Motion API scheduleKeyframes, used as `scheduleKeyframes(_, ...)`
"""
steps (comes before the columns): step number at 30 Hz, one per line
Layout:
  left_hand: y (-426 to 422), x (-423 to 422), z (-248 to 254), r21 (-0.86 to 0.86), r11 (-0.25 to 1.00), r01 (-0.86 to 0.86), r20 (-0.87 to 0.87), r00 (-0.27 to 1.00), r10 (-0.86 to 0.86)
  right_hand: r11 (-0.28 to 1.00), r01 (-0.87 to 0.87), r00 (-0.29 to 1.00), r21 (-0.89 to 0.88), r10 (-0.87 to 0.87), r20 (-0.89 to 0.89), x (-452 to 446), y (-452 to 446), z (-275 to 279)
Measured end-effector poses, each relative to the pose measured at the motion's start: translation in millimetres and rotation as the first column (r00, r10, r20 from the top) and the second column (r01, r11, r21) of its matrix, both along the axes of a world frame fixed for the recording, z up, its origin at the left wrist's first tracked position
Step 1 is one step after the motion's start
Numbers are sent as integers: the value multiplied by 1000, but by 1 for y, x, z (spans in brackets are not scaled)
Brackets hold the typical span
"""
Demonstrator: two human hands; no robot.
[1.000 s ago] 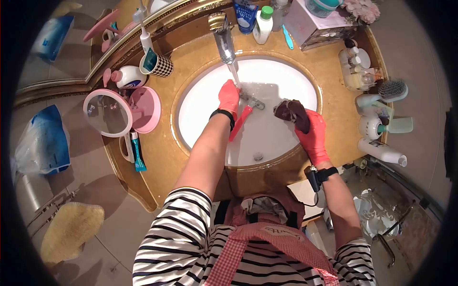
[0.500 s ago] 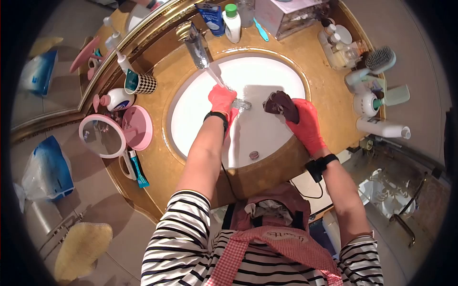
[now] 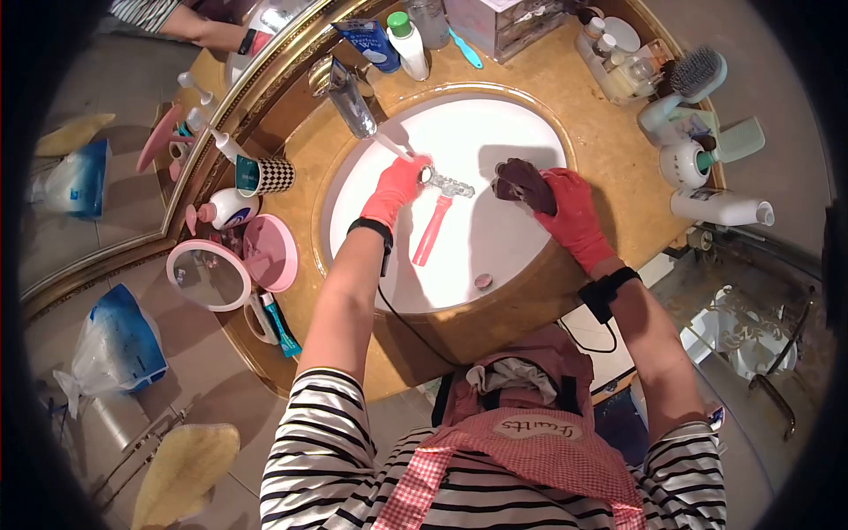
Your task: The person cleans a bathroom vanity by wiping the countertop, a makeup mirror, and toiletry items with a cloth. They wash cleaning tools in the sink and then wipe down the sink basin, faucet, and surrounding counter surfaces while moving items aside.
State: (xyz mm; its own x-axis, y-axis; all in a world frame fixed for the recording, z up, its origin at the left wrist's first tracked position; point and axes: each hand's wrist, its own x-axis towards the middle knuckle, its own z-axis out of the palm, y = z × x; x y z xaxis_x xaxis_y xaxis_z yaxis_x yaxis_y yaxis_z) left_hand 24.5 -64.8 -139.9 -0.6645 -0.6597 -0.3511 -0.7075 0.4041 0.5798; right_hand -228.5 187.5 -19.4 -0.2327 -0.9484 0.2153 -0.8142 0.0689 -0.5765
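Note:
My left hand [image 3: 397, 190], in a red glove, is at the water stream under the faucet [image 3: 347, 102], its fingers closed on something I cannot make out. Just right of it, a scraper-like tool with a red handle [image 3: 431, 231] and a clear or metallic head [image 3: 450, 185] lies in the white sink [image 3: 521, 256]. My right hand [image 3: 576, 216], gloved too, grips a dark crumpled cloth [image 3: 523, 184] over the right side of the basin. A small round drain piece [image 3: 483, 281] shows near the basin's front.
Left of the sink are a pink round mirror [image 3: 209, 276], a checkered cup [image 3: 276, 176] and a pump bottle [image 3: 234, 208]. Behind it stand a blue tube [image 3: 371, 46] and a green-capped bottle [image 3: 408, 49]. At right are a hairbrush [image 3: 696, 72] and a white bottle [image 3: 720, 208].
The view has shifted and turned. The red handle, partly hidden behind my left hand half a second ago, now shows in full. My right hand still holds the dark cloth.

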Motion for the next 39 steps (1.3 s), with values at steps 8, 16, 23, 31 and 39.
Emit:
scheduleKeyframes(8,9,-32,7,-172,962,212,302,941,-154,1000,-8,1000,25,8,-2,-2,-1,-3)
scheduleKeyframes(16,15,-20,-9,-211,959,191,224,964,-143,1000,-11,1000,15,11,4,-4,2,-8)
scheduleKeyframes(23,-2,-4,87,618,732,-287,-282,788,547,1000,-6,998,29,5,58,-2,-3,1)
scheduleKeyframes(31,17,10,191,238,912,-336,-241,889,390,996,-11,999,-83,14,41,-2,-5,-15)
scheduleKeyframes(39,-2,-16,256,-694,629,-351,-426,904,34,997,-74,997,-26,74,9,-5,-5,-13)
